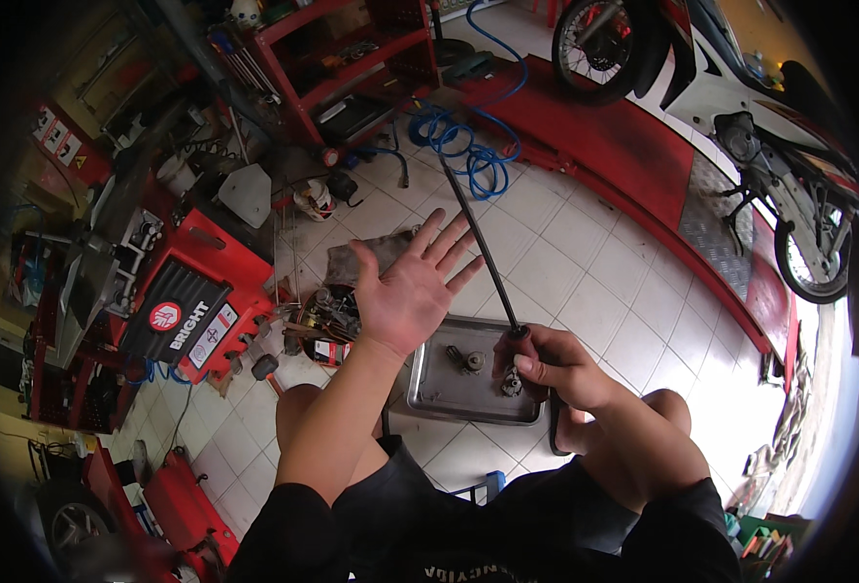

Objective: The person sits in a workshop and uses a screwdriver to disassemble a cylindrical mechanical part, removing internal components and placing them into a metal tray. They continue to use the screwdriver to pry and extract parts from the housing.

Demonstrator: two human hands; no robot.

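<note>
My left hand (407,291) is spread flat, palm up and fingers apart, with nothing in it. In my right hand (563,367) is a long screwdriver (483,248), gripped by its dark red handle. Its black shaft slants up and to the left, passing by the fingertips of my left hand; I cannot tell if they touch. Below both hands a shallow metal tray (429,396) lies on the floor. Two small metal parts show in it: one near the middle (470,360), the other (512,385) just under my right hand and partly covered by it.
A red machine (206,282) stands at the left. A grey cloth (359,260) and a pile of greasy parts (327,316) lie beyond my left forearm. Ahead are a coiled blue hose (458,146) and a red shelf (352,63). A motorcycle (740,126) stands on a red ramp (594,146) at the right.
</note>
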